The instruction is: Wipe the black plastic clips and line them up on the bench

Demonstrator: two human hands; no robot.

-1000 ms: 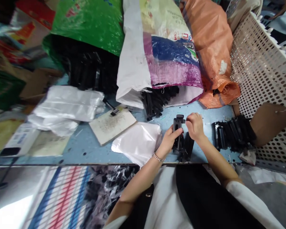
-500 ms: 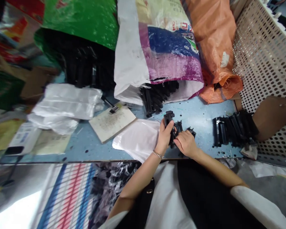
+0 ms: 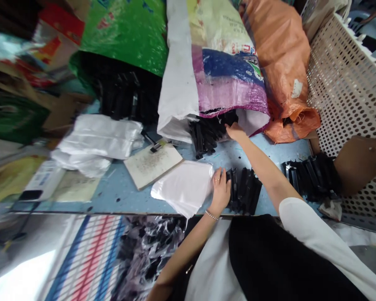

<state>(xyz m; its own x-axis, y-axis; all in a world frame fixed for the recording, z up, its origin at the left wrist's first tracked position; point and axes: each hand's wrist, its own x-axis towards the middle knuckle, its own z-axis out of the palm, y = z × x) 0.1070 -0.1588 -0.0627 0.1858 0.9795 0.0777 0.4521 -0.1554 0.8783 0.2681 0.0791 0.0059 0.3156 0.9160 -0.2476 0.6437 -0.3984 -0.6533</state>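
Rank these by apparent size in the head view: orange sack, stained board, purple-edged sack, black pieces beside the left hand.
1. Purple-edged sack
2. Orange sack
3. Black pieces and stained board: too alike to rank

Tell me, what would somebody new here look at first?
Probably the big, shiny green sack at the back of the blue table, then the white-and-purple sack to its right and the orange sack beyond that. Next, perhaps, the person's right grip at the open mouth of the white-and-purple sack, by the black pieces there.
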